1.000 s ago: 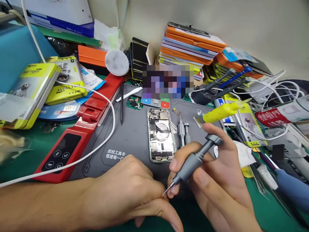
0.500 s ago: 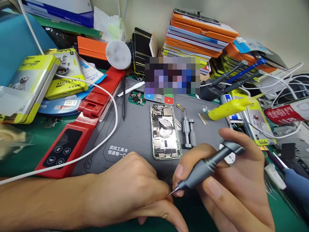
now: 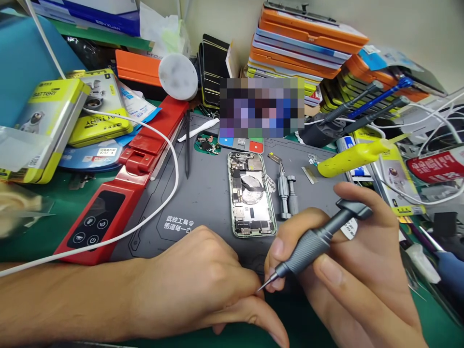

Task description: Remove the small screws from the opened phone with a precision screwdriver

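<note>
My right hand [image 3: 348,270] grips a grey precision screwdriver [image 3: 308,244] with a knurled handle, its cap under my index finger. The thin tip points down and left, at the curled fingers of my left hand [image 3: 206,280]. My left hand is closed with the thumb stretched out to the right; what its fingers hold, if anything, is hidden. Just beyond my hands an opened smartphone [image 3: 250,195] lies on the grey mat [image 3: 203,188], its inner boards and a round coil showing. Two more grey screwdrivers [image 3: 284,193] lie to the right of the phone.
A red lamp arm [image 3: 119,193] with a control panel and a white cable [image 3: 170,183] cross the left side. Yellow battery boxes [image 3: 50,125] stand far left. At the right lie a yellow bottle [image 3: 348,158] and a tool holder [image 3: 322,133]. Orange cases [image 3: 311,29] are stacked behind.
The view has shifted slightly. The screwdriver tip has lifted a little against my left fingers; a tiny reddish speck at the tip earlier no longer shows. Both hands keep their grip.
</note>
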A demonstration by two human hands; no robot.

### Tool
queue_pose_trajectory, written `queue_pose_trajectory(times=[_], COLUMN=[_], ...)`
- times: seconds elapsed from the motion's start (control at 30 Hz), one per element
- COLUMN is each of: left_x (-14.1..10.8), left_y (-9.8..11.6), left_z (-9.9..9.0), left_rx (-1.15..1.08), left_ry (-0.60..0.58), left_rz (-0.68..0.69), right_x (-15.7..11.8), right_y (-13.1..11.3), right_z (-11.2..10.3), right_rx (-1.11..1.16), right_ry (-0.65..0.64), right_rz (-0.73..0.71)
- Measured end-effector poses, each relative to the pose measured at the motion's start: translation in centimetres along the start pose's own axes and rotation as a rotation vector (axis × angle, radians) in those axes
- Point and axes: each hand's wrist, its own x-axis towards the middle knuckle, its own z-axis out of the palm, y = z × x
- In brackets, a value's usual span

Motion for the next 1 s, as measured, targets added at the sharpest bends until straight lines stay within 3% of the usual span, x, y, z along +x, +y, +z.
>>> queue_pose_trajectory(times=[0.17,0.53,1.0], left_x=[0.20,0.44,0.52], left_y=[0.12,0.56,0.53], left_z=[0.37,0.13,0.12], left_rx=[0.053,0.061,0.075], left_ry=[0.092,-0.005,0.022], left_rz=[-0.065,-0.115,-0.093], right_x=[0.02,0.13,0.28], right_y=[0.27,0.29,0.66], right_z=[0.11,0.29,0.28], right_rx=[0.011,-0.015,-0.014], right_ry=[0.000,0.038,0.024], right_rz=[-0.008,-0.002,-0.007])
